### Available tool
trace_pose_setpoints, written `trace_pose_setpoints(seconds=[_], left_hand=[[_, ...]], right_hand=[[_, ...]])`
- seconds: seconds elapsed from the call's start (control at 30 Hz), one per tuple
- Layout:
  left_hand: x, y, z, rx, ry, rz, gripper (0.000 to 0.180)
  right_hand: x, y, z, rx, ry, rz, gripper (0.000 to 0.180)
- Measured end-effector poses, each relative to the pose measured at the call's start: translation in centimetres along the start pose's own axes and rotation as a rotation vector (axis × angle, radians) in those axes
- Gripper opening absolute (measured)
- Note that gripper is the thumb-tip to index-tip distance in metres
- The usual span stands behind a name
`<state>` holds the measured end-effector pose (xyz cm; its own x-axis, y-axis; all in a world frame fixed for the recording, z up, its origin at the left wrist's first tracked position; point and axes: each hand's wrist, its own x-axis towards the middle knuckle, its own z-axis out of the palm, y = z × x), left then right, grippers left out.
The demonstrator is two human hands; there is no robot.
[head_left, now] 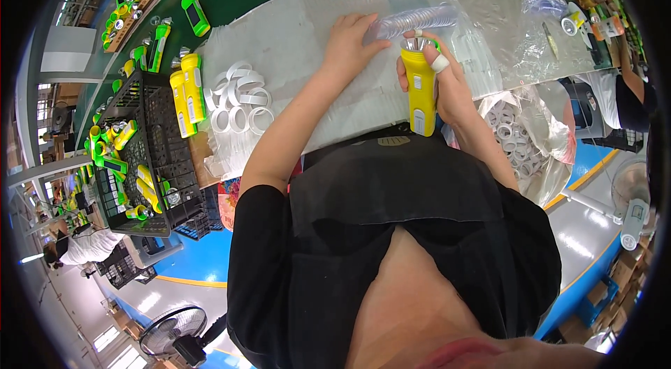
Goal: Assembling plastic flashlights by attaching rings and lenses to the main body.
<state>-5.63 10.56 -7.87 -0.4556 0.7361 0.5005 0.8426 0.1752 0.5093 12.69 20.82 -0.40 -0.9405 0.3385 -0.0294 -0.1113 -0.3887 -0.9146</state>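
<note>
My right hand [453,86] is closed around a yellow flashlight [421,96], held upright with its shiny reflector end up and no cover over it. White wraps show on the fingers of that hand. My left hand [353,44] reaches to the left end of a row of nested clear plastic lens discs [419,19] lying on the plastic-covered table. Its thumb and fingers close on the end discs; how many are between them I cannot tell. Loose white rings [241,98] lie in a pile to the left of my left forearm.
Two yellow flashlights [187,93] stand by the rings. Beyond them, a black crate [157,138] holds yellow and green flashlights. A green-and-black flashlight [196,14] lies at the back. At right, a plastic bag [521,138] of white rings hangs by the table edge, and another person's arm [629,72] shows.
</note>
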Motion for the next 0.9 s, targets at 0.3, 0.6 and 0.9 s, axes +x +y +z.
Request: trace_pose_setpoints(seconds=[0.3,0.6,0.9], left_hand=[[-1.3,6.3,-8.2,-0.374,0.044,0.090,0.037],[-5.1,6.4,-10.7,-0.312,0.122,0.133,0.044],[-5.6,5.0,-11.3,-0.262,0.315,0.107,0.040]], right_hand=[[0.8,-0.4,2.5,-0.015,-0.147,0.073,0.044],[2.5,0.5,6.0,-0.171,-0.443,0.102,0.045],[5.0,3.0,8.5,-0.211,-0.482,-0.126,0.047]])
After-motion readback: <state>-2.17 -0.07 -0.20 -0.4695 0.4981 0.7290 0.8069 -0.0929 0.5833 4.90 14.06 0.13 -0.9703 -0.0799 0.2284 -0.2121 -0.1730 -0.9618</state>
